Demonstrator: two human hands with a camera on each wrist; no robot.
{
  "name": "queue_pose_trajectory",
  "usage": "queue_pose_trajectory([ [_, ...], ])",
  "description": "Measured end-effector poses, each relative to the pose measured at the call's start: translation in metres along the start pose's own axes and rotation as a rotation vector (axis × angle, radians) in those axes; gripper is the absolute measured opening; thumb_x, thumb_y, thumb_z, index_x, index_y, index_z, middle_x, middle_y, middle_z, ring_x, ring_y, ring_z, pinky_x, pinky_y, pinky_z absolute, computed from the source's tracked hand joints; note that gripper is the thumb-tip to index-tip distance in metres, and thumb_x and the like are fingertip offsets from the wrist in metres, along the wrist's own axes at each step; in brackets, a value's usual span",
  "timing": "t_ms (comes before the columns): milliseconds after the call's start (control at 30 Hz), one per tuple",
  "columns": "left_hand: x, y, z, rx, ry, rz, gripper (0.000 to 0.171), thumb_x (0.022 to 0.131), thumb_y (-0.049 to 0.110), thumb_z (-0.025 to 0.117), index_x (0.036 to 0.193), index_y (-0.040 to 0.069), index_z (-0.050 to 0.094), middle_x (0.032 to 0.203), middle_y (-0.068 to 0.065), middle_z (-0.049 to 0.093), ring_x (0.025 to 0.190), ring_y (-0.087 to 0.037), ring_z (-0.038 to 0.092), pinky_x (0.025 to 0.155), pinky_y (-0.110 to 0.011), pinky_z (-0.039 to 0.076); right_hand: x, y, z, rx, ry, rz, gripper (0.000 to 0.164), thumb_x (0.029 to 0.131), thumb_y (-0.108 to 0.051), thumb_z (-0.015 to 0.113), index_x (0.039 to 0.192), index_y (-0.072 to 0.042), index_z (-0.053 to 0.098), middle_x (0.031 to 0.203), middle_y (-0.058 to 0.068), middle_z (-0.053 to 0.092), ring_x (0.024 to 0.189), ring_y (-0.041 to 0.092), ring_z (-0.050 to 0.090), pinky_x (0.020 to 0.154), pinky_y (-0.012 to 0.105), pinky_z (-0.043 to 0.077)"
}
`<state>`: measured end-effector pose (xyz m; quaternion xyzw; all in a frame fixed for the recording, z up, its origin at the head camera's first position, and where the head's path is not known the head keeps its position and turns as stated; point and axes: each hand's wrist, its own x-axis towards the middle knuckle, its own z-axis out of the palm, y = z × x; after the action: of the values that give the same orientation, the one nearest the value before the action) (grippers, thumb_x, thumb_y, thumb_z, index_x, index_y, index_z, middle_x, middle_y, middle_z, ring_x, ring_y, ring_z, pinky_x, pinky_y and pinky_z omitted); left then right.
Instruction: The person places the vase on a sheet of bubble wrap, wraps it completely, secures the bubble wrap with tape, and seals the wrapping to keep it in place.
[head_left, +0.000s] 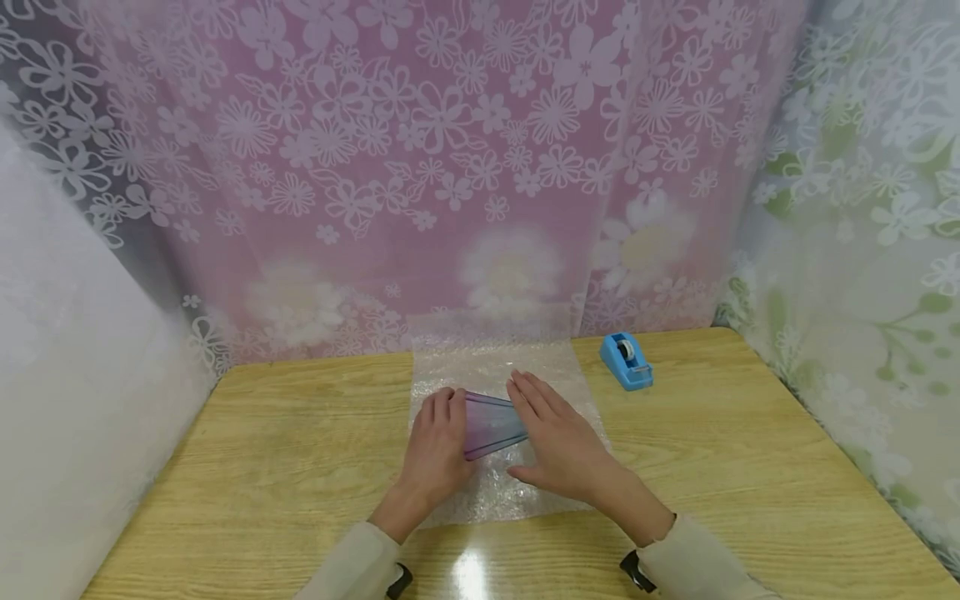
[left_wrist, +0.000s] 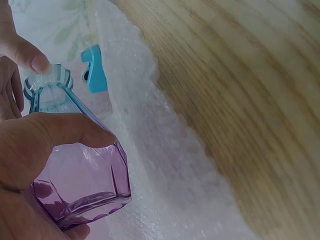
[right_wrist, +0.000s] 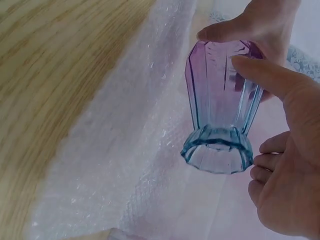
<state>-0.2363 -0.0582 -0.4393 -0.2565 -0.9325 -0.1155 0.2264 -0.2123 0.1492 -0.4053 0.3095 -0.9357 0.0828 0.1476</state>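
Observation:
A faceted glass vase (head_left: 491, 425), purple at its base and fading to blue at its flared rim, lies sideways over a sheet of bubble wrap (head_left: 517, 500). My left hand (head_left: 435, 446) grips the purple base end, its thumb across the side of the glass (left_wrist: 92, 170) in the left wrist view. At the blue end is my right hand (head_left: 566, 442), with straight fingers beside the neck and the thumb spread apart. In the right wrist view, its fingertips (right_wrist: 260, 172) are right at the rim of the vase (right_wrist: 215, 100), whose mouth is uncovered.
A blue tape dispenser (head_left: 628, 362) stands at the back right of the wooden table (head_left: 300, 467). The far end of the wrap reaches up against the pink floral curtain (head_left: 420, 208) behind the table. White patterned curtains (head_left: 870, 333) hang at the sides.

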Motion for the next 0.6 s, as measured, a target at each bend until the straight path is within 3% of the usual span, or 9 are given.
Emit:
queue_pose_trajectory([
  [367,0.002,0.014,0.001,0.006,0.009,0.009,0.084,0.058,0.013,0.084,0.127,-0.004,0.041,0.122,-0.021,0.046,0.112,-0.037,0.045,0.096,-0.046,0.041,0.007,-0.005,0.008,-0.094,-0.001,-0.028,0.108,0.067,-0.040,0.085,0.144,0.009,0.028,0.153,0.022,0.022,0.141,0.033,0.017,0.113,0.039,0.017],
  [600,0.003,0.025,-0.001,0.023,0.031,0.024,0.086,0.053,0.011,0.083,0.127,-0.004,0.041,0.120,-0.020,0.046,0.111,-0.036,0.046,0.095,-0.045,0.041,0.007,-0.013,0.007,-0.173,-0.016,0.014,0.105,0.066,-0.038,0.086,0.143,0.009,0.032,0.151,0.022,0.026,0.140,0.033,0.020,0.112,0.039,0.019],
])
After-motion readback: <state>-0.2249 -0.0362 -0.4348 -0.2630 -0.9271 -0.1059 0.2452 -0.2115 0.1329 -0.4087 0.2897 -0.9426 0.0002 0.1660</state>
